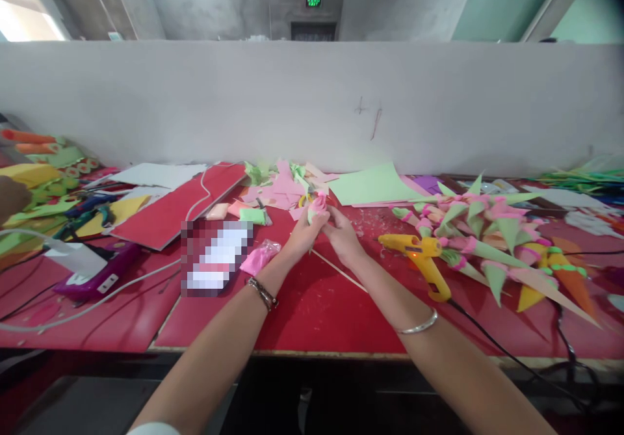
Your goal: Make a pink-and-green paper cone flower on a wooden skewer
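Observation:
Above the middle of the red table, a small flower [318,203] in pink and pale green is held between my two hands. My left hand [305,232] closes around its lower part. The fingers of my right hand [343,236] are bent together against its right side, partly hiding it. A thin pale stick [341,272] slants below the hands; whether it joins the flower I cannot tell. To the right, a yellow glue gun [414,253] with a lit orange light lies on the table. A pink packet [260,257] sits left of my left wrist.
Many pink and green paper-like cones [480,227] are piled at the right. Green sheets [373,184] and pink scraps lie along the white partition [273,103]. A blurred-out phone [218,258], a red board [180,207] and a purple power strip [104,276] with cables occupy the left.

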Demonstrator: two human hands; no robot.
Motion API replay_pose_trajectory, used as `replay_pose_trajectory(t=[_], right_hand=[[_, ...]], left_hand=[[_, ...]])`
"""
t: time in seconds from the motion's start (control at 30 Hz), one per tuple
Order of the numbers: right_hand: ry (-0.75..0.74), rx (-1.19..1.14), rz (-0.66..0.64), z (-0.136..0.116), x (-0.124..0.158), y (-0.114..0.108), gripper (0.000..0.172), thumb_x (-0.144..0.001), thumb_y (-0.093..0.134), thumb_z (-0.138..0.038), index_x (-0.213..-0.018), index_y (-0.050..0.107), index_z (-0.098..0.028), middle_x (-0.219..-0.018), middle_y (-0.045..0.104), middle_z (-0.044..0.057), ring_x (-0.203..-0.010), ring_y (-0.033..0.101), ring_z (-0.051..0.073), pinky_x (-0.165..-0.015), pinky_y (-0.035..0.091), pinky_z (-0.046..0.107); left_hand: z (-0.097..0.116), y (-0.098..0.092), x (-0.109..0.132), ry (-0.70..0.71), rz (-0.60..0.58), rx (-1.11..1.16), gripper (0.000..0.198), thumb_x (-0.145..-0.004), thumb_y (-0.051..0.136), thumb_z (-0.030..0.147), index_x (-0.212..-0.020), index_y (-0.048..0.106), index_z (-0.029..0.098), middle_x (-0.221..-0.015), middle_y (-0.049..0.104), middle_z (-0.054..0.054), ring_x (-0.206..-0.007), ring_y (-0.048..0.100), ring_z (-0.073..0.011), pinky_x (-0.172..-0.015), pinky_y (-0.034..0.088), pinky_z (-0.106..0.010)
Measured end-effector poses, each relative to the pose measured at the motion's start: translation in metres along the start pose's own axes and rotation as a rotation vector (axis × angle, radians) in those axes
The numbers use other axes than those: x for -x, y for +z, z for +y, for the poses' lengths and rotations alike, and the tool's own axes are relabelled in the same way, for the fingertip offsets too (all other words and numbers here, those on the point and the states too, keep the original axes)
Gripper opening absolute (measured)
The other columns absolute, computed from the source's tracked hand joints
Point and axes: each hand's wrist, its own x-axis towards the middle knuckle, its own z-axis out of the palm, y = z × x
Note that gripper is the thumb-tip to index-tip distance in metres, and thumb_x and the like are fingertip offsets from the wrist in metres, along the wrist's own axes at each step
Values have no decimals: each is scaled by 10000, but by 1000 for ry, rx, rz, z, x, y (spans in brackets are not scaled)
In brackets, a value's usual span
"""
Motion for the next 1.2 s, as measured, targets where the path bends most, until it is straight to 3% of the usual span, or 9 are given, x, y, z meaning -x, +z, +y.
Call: replay_pose_trajectory(t=[0.07, 0.27, 0.47, 0.63, 1.03, 1.2], right_hand=[[-6, 47, -11, 3, 0, 1, 317, -708, 581, -286, -1014, 568, -203, -1003, 619, 48, -954, 561, 192, -851, 448, 352], [-110, 230, -39, 2, 2, 4, 397, -705, 519, -157, -1097, 535, -217, -1087, 523, 60, -976, 527, 173, -883, 430, 341], [-228, 406, -55, -5, 3, 1, 227, -694, 540, -132, -879, 650, -206, -932, 497, 63, -963, 484, 208, -917, 386, 376], [-325, 586, -54, -5, 3, -3, 150, -705, 557, -139, -781, 658, -218, -863, 477, 50, -870, 496, 201, -826, 433, 371], [-342, 480, 141, -18, 4, -4, 80, -772, 523, -202, -742, 597, -194, -827, 522, 48, -784, 532, 170, -733, 454, 308], [-318, 435, 195, -14, 2, -7, 112, -804, 478, -242, -794, 583, -203, -806, 578, 45, -791, 548, 182, -739, 455, 329]], left_hand=[[0, 1, 2, -3, 0, 11, 283, -619, 695, 193, -892, 630, 161, -769, 647, -6, -756, 586, -133, -720, 436, -227], [9, 2, 2, -53, 57, 125, 141, -683, 600, 224, -782, 614, 124, -653, 620, -10, -623, 576, -108, -623, 446, -214], [10, 0, -2, -138, 75, 219, 78, -711, 561, 218, -707, 568, 140, -559, 558, 36, -480, 510, -62, -468, 386, -169], [14, 1, -1, -207, 40, 260, 73, -731, 557, 201, -706, 570, 134, -576, 560, 31, -486, 513, -52, -467, 386, -157], [18, -2, 1, -251, 12, 221, 76, -724, 584, 231, -733, 572, 157, -632, 581, 31, -524, 534, -59, -516, 412, -174], [13, 0, 6, -286, -6, 161, 192, -653, 683, 272, -703, 558, 135, -597, 547, 27, -423, 463, -40, -413, 347, -167]])
